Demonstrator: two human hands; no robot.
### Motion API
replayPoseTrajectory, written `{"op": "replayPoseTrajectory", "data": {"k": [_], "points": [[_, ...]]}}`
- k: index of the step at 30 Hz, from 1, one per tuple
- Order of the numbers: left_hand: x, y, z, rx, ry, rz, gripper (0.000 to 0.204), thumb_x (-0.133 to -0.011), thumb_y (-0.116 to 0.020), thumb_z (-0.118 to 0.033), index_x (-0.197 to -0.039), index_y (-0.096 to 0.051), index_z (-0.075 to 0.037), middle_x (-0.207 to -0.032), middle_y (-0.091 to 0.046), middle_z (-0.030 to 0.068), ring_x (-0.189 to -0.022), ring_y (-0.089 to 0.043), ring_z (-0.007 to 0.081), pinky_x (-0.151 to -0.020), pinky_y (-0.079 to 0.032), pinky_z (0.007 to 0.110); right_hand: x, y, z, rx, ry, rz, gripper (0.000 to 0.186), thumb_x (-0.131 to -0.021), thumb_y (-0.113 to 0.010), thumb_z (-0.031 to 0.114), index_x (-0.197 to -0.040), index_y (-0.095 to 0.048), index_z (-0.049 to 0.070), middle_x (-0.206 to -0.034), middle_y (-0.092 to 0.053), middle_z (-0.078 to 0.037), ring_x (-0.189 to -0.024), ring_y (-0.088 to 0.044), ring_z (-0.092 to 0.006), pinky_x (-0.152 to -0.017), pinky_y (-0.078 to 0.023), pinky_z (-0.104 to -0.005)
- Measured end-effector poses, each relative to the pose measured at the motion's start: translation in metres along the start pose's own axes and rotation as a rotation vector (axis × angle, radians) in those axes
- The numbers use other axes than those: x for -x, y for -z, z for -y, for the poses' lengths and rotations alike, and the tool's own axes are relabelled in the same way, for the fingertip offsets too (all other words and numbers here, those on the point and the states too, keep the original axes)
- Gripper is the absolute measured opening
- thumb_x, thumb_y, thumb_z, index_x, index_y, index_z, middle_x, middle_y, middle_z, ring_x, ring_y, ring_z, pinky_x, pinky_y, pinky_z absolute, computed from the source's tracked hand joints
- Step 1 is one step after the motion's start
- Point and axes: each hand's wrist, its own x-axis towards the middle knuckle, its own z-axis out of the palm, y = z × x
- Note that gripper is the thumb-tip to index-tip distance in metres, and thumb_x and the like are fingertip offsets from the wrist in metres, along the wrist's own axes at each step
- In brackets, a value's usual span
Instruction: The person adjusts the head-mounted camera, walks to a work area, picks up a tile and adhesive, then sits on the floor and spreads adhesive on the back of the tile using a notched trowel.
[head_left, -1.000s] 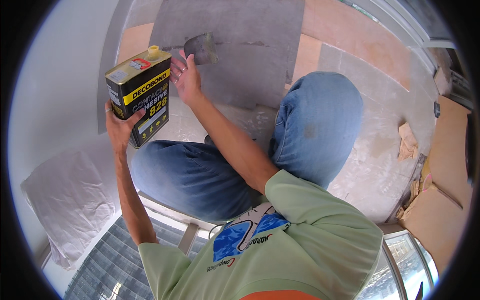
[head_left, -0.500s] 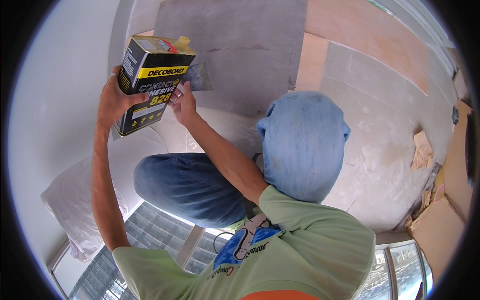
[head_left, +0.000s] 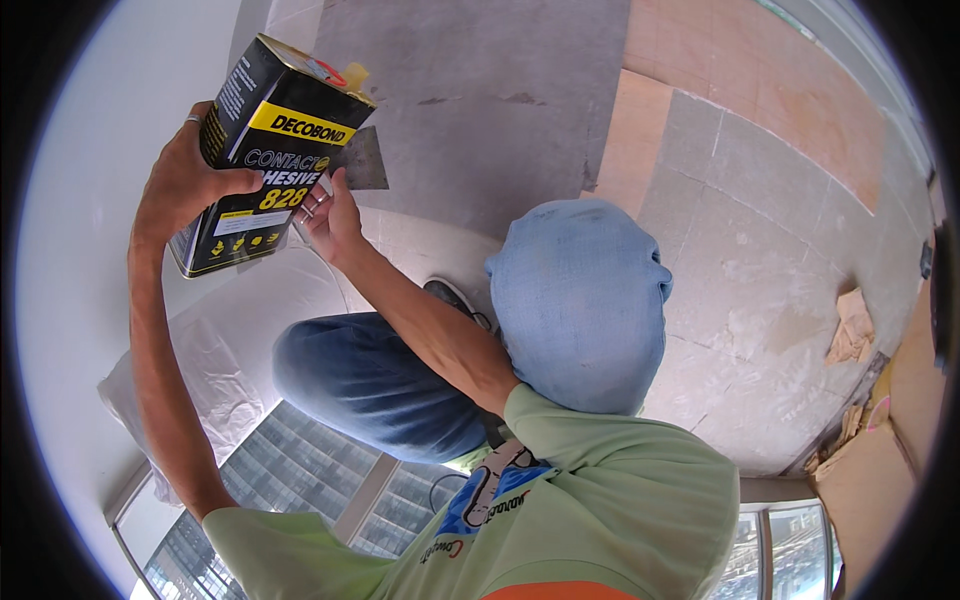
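At the upper left my left hand (head_left: 188, 185) grips a black, rectangular glue can (head_left: 235, 165) with a yellow band. Its thumb lies across the front and its fingers wrap the far side. The can leans to the right, its pale spout (head_left: 355, 76) and a red ring (head_left: 328, 70) at the top. My right hand (head_left: 335, 220) is at the can's right edge, fingers curled and partly hidden behind it. A flat grey scraper blade (head_left: 367, 160) sticks out beyond the can, beside the right thumb. The scraper's handle is hidden, but the blade appears to be held in this hand.
A large grey sheet (head_left: 480, 120) lies on the floor ahead, with a pinkish board (head_left: 760, 110) to its right. Torn cardboard (head_left: 850, 328) is at the right. A white wall (head_left: 90, 220) rises close on the left, above crumpled plastic sheeting (head_left: 215, 375).
Both hands have moved left with the can, and the scraper blade has shifted along with them. The can appears larger and tilts more. A shoe now shows beside my right forearm.
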Motion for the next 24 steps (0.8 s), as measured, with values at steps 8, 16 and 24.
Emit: {"op": "replayPoseTrajectory", "data": {"k": [8, 16, 24], "points": [[-0.010, 0.000, 0.007, -0.026, 0.055, 0.071, 0.097, -0.056, -0.087, -0.020, -0.141, -0.045, 0.003, -0.110, -0.072, 0.0194, -0.102, -0.070, 0.0287, -0.101, -0.049, 0.033, -0.003, 0.006, -0.005, -0.037, -0.061, 0.027, 0.051, -0.108, -0.034, 0.055, -0.145, -0.042, 0.020, -0.122, -0.065, -0.005, -0.121, -0.054, -0.0202, -0.106, -0.039, -0.0474], [-0.022, -0.004, 0.012, -0.101, 0.069, 0.052, 0.097, -0.054, -0.088, -0.026, -0.138, -0.049, 0.003, -0.108, -0.072, 0.0195, -0.095, -0.073, 0.0285, -0.098, -0.053, 0.033, -0.009, 0.006, -0.019, -0.114, -0.138, -0.009, 0.047, -0.109, -0.034, 0.053, -0.140, -0.045, 0.019, -0.122, -0.064, -0.005, -0.120, -0.056, -0.0211, -0.105, -0.041, -0.0484], [-0.036, -0.009, 0.025, -0.080, 0.182, 0.102, 0.091, -0.053, -0.086, -0.030, -0.132, -0.053, 0.000, -0.106, -0.073, 0.0192, -0.093, -0.072, 0.0291, -0.097, -0.053, 0.036, -0.009, 0.011, -0.025, -0.122, -0.224, 0.010, 0.047, -0.111, -0.027, 0.050, -0.140, -0.044, 0.017, -0.125, -0.062, -0.008, -0.123, -0.055, -0.0236, -0.108, -0.041, -0.0506]]}}
